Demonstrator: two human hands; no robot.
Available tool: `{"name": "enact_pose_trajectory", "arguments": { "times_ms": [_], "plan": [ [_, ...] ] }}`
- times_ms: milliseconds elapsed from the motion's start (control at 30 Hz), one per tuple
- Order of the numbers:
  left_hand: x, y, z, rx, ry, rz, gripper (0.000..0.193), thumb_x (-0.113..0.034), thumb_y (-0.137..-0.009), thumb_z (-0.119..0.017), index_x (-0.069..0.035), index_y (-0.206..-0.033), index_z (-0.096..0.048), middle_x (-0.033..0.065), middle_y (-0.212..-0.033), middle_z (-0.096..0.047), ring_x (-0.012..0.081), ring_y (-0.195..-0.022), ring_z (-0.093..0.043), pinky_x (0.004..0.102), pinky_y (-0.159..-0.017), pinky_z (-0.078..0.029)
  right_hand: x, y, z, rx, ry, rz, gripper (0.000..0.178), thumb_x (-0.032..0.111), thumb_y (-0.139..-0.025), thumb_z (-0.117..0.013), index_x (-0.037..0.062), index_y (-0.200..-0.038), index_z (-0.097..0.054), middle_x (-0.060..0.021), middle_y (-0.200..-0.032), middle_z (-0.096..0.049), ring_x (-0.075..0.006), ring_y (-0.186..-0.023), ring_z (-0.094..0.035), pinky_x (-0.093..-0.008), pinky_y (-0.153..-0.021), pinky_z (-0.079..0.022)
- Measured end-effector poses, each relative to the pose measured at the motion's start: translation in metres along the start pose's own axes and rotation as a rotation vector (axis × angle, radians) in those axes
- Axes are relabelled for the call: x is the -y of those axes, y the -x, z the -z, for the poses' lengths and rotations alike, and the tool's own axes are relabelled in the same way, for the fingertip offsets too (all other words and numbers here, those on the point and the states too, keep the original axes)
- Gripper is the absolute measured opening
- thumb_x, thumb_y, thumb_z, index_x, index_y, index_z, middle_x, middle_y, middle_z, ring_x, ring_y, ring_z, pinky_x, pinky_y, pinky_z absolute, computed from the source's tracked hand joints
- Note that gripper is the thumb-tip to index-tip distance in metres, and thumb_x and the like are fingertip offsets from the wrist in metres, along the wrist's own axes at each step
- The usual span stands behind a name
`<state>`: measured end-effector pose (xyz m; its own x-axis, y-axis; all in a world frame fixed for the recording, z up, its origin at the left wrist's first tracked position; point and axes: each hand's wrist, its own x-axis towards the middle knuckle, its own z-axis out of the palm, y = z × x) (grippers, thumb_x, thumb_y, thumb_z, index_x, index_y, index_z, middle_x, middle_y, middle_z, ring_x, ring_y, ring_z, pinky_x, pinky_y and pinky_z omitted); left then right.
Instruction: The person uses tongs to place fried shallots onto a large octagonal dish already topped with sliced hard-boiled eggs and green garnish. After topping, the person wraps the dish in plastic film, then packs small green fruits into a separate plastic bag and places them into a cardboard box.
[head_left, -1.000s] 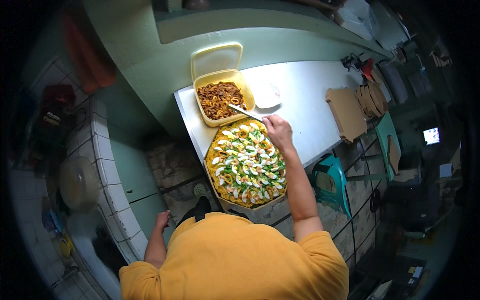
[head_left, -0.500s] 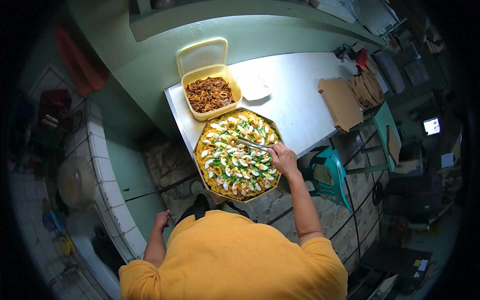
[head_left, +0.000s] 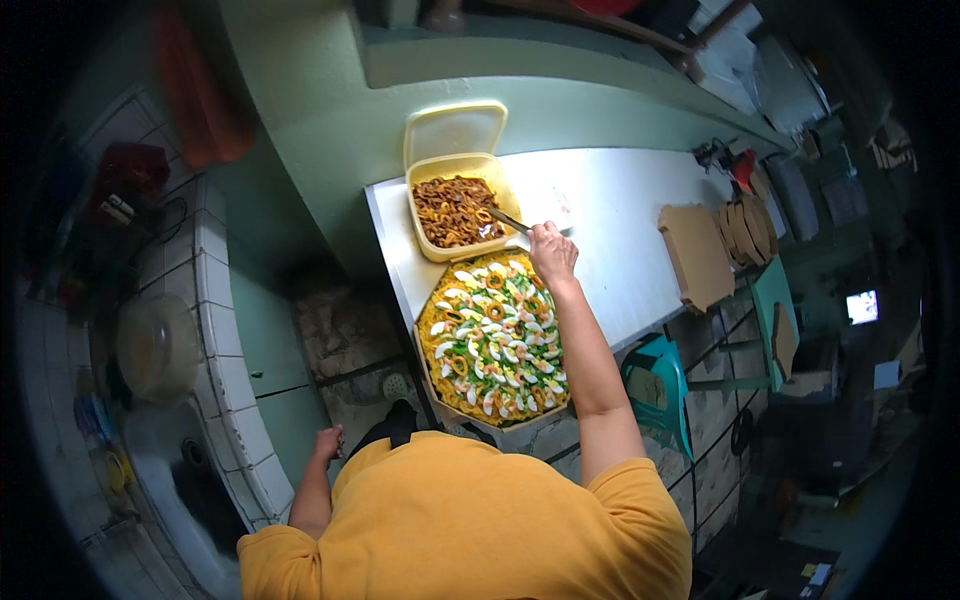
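My right hand (head_left: pixel 553 252) grips metal tongs (head_left: pixel 515 222), whose tips reach over the right side of a yellow plastic container (head_left: pixel 432 240). Dark brown cooked squid pieces and rings (head_left: pixel 455 210) fill that container, and its lid stands open against the wall. Just below it, a large tray of noodles (head_left: pixel 440 340) is topped with egg slices, squid rings, shrimp and chopped greens. The tray's right edge is partly behind my right forearm. Low at my side hangs my left hand (head_left: pixel 328 442), fingers curled, away from the food; I see nothing in it.
A white table (head_left: pixel 620 220) runs along the green wall, with a white packet (head_left: pixel 560 208) beside the container. Cardboard pieces (head_left: pixel 695 255) lie at its right end. A teal plastic chair (head_left: pixel 660 390) stands at the right. To my left is a tiled counter (head_left: pixel 225 350) with a sink.
My right hand has moved the tongs from above the noodle tray up to the squid container. The view has shifted a little. My left hand still hangs at my side.
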<state>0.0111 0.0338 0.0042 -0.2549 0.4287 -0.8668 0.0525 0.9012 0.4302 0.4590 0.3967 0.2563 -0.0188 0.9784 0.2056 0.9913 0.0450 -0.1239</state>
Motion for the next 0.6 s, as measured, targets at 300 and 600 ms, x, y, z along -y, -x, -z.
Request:
{"name": "enact_pose_trajectory", "arguments": {
  "times_ms": [300,600],
  "plan": [
    [0.003,-0.012,0.033,-0.027,-0.008,0.047,0.038,-0.037,-0.093,-0.058,-0.008,-0.069,-0.053,0.0037,-0.055,-0.047,0.017,-0.042,-0.048,0.0345,-0.043,-0.046,0.001,-0.036,-0.002,0.077,0.062,0.049,0.021,0.027,-0.092,-0.055,0.0095,-0.091,-0.067,-0.01,-0.101,-0.065,-0.0342,-0.086,-0.066,-0.048,-0.076,-0.051],
    [-0.028,-0.036,0.038,-0.003,-0.068,-0.072,0.039,-0.038,-0.091,-0.06,-0.007,-0.068,-0.053,0.0036,-0.055,-0.047,0.0177,-0.043,-0.048,0.0353,-0.043,-0.046,-0.001,0.019,0.046,-0.129,-0.275,0.032,0.021,0.026,-0.093,-0.055,0.011,-0.092,-0.069,-0.0082,-0.09,-0.066,-0.0321,-0.082,-0.065,-0.0417,-0.073,-0.05]
  ]
}}
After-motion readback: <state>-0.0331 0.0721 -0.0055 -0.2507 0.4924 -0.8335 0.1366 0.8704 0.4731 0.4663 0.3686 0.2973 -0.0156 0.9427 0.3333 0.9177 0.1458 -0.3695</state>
